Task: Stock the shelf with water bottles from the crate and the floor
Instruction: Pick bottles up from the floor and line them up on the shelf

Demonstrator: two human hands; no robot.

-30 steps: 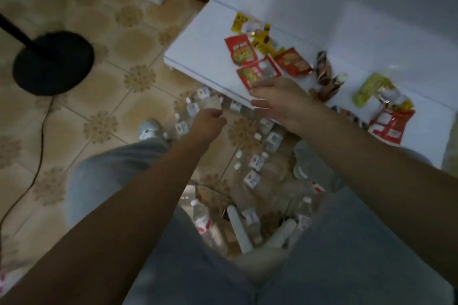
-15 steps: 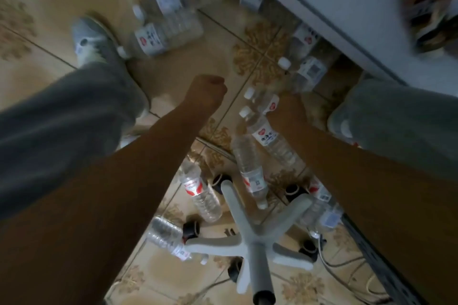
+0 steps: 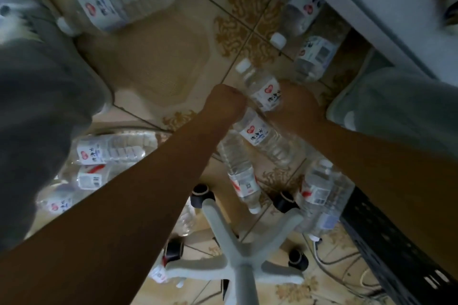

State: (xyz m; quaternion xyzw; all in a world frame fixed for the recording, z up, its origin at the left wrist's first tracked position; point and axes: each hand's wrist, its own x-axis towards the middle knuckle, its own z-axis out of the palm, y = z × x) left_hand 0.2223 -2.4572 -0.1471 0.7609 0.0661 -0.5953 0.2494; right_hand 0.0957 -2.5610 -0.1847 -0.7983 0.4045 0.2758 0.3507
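Note:
Several clear water bottles with white-and-red labels lie on the tiled floor. My right hand (image 3: 296,104) grips the lower body of one water bottle (image 3: 265,89), whose white cap points up-left. My left hand (image 3: 226,101) is curled over the cap and neck of a second bottle (image 3: 260,137) lying just below the first. The white shelf (image 3: 366,5) runs across the top right. The black perforated crate (image 3: 401,250) stands at the lower right, under my right forearm.
A white five-legged chair base (image 3: 238,255) with black castors stands below my hands. More bottles lie at the top left (image 3: 119,0), left (image 3: 109,151), under the shelf (image 3: 314,54) and by the crate (image 3: 322,190). My grey-trousered knees flank the scene; cables trail at the bottom right.
My view dropped from the shelf to the floor and came closer. My left hand moved right onto the second bottle's neck. My right hand stayed on the first bottle.

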